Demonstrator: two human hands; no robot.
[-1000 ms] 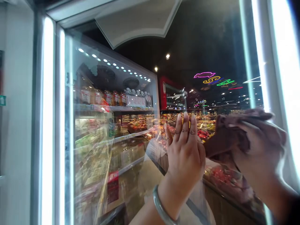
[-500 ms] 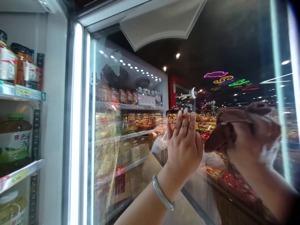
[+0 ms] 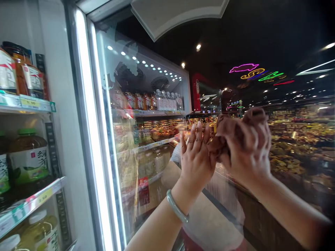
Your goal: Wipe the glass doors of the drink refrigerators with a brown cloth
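Observation:
My left hand (image 3: 196,162), with a pale bangle (image 3: 178,207) on its wrist, lies spread and flat against the glass door (image 3: 159,174). Just to its right, my right hand (image 3: 248,157) grips a bunched brown cloth (image 3: 230,130). The cloth is close to the left hand's thumb side and appears to be at the glass. Part of the thumb is hidden behind the cloth. The right hand is slightly blurred.
On the left, fridge shelves hold bottles with green caps (image 3: 28,157) and dark-capped bottles (image 3: 30,75). A bright light strip (image 3: 90,122) runs down the frame beside the door. Reflected bottles (image 3: 169,101) and neon shapes (image 3: 252,73) show in the glass.
My right hand has moved left with the brown cloth, close up to my left hand. The left hand stays flat on the glass. The view has shifted slightly, showing more of the shelves.

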